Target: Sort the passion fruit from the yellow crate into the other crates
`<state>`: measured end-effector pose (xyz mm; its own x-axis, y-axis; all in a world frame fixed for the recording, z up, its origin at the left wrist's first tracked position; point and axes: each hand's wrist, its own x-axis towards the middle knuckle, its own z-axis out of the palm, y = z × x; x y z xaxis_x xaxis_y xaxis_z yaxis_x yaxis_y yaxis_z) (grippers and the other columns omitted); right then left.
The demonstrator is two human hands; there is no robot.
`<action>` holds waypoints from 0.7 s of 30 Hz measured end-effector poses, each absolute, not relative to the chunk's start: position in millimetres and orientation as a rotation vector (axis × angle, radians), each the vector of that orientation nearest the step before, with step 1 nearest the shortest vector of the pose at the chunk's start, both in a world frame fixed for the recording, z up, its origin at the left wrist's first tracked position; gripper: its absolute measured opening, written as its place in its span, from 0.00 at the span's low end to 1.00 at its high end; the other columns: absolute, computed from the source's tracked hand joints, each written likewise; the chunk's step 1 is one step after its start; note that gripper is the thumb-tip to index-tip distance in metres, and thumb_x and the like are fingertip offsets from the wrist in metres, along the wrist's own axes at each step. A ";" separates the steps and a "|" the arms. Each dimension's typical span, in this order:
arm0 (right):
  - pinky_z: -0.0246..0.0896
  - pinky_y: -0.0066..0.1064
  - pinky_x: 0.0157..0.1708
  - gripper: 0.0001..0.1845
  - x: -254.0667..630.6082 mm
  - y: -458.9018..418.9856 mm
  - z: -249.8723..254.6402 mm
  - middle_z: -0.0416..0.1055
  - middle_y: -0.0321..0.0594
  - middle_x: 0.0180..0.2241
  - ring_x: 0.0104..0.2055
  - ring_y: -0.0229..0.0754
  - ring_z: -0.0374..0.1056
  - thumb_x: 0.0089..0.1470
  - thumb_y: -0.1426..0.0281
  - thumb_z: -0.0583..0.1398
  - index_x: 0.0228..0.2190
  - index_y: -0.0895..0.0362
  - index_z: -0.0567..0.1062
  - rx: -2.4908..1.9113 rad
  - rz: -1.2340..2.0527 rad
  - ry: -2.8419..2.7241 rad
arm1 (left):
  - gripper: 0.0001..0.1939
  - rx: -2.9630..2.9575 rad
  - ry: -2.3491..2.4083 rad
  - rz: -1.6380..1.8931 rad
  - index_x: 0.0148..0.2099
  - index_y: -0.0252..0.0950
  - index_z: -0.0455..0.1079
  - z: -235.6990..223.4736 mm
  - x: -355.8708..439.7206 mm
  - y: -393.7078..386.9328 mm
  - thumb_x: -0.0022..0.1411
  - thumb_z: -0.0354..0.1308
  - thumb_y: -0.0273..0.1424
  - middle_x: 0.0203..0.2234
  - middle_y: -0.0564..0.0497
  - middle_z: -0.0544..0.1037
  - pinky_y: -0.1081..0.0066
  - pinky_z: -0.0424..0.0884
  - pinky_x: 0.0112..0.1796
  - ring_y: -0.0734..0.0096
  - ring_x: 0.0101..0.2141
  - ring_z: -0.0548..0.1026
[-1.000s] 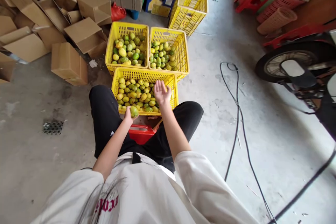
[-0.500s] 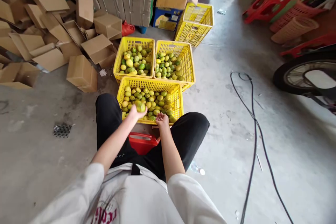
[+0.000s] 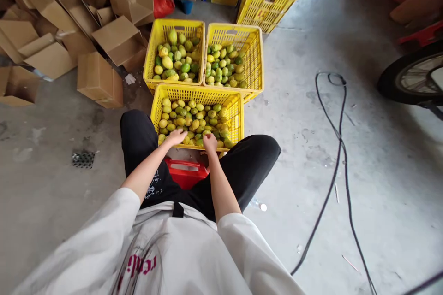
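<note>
My left hand (image 3: 177, 136) is low over the near yellow crate (image 3: 238, 101), its fingers stretched forward above the fruit with nothing visible in them. Beside it, my right hand (image 3: 209, 142) is curled closed at the crate's front edge; whatever its fingers hold, if anything, is hidden. Many oval yellow-green fruits (image 3: 194, 124) that look like lemons cover the crate's bottom. Behind stand a left crate (image 3: 151, 50) and a right crate (image 3: 259, 62) with more such fruit. A larger green-yellow fruit (image 3: 172, 37) shows at the left crate's back.
Cardboard boxes (image 3: 98, 78) are heaped at the left. An upright yellow crate (image 3: 265, 7) stands at the back. On the right, a black cable (image 3: 337, 170) is looped across the floor near a motorcycle wheel (image 3: 411, 78). A red plastic object (image 3: 183, 173) is between my knees.
The large yellow-green fruit has left my left hand, and a similar one now shows in the back left crate. My right hand has gone from open palm to curled. The view has tilted downward.
</note>
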<state>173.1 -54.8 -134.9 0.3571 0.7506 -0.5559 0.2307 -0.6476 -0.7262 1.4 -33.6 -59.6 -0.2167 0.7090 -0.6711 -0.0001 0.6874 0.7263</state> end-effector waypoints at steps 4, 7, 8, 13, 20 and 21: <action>0.51 0.56 0.72 0.08 156.0 -73.6 -130.8 0.83 0.54 0.51 0.65 0.60 0.73 0.64 0.70 0.64 0.32 0.57 0.80 -2.288 1.304 -1.382 | 0.22 0.690 1.858 0.334 0.27 0.40 0.63 -94.4 -0.8 -64.3 0.61 0.70 0.44 0.48 0.32 0.85 0.41 0.59 0.71 0.32 0.78 0.55; 0.55 0.54 0.69 0.17 152.1 -76.9 -126.6 0.83 0.59 0.54 0.64 0.61 0.73 0.72 0.64 0.60 0.37 0.59 0.85 -2.357 1.305 -1.683 | 0.21 0.761 1.877 0.144 0.25 0.40 0.63 -105.1 -4.9 -52.2 0.58 0.72 0.40 0.43 0.37 0.86 0.43 0.59 0.71 0.32 0.75 0.62; 0.58 0.51 0.67 0.19 152.3 -75.5 -125.4 0.82 0.59 0.54 0.64 0.60 0.74 0.73 0.62 0.59 0.40 0.60 0.86 -2.373 1.303 -1.759 | 0.19 0.784 1.873 0.104 0.25 0.40 0.64 -107.8 -6.2 -48.2 0.57 0.72 0.38 0.42 0.38 0.87 0.44 0.58 0.72 0.33 0.75 0.63; 0.67 0.42 0.59 0.24 154.9 -64.8 -120.6 0.82 0.56 0.56 0.60 0.56 0.78 0.77 0.59 0.54 0.46 0.57 0.88 -2.415 1.297 -2.007 | 0.15 0.896 1.849 0.048 0.26 0.39 0.68 -116.9 -6.8 -50.1 0.58 0.71 0.32 0.51 0.36 0.85 0.46 0.52 0.75 0.33 0.75 0.62; 0.68 0.37 0.55 0.24 156.4 -64.6 -118.1 0.83 0.55 0.53 0.59 0.54 0.78 0.78 0.63 0.52 0.50 0.59 0.87 -2.359 1.240 -2.203 | 0.08 0.836 1.845 0.055 0.30 0.40 0.74 -130.3 -4.3 -44.9 0.59 0.70 0.30 0.49 0.38 0.86 0.49 0.59 0.73 0.35 0.72 0.67; 0.68 0.37 0.54 0.24 156.9 -64.7 -118.6 0.83 0.55 0.52 0.58 0.54 0.77 0.78 0.63 0.52 0.50 0.59 0.87 -2.350 1.232 -2.231 | 0.06 0.809 1.859 0.053 0.32 0.41 0.75 -133.5 -5.0 -39.9 0.58 0.70 0.29 0.47 0.39 0.86 0.48 0.62 0.72 0.36 0.71 0.68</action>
<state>156.9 -64.7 -118.6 -0.0525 0.7363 -0.6746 0.9631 -0.1412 -0.2290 -5.0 -39.9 -133.5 -0.2121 0.5502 -0.8077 0.5035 0.7698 0.3922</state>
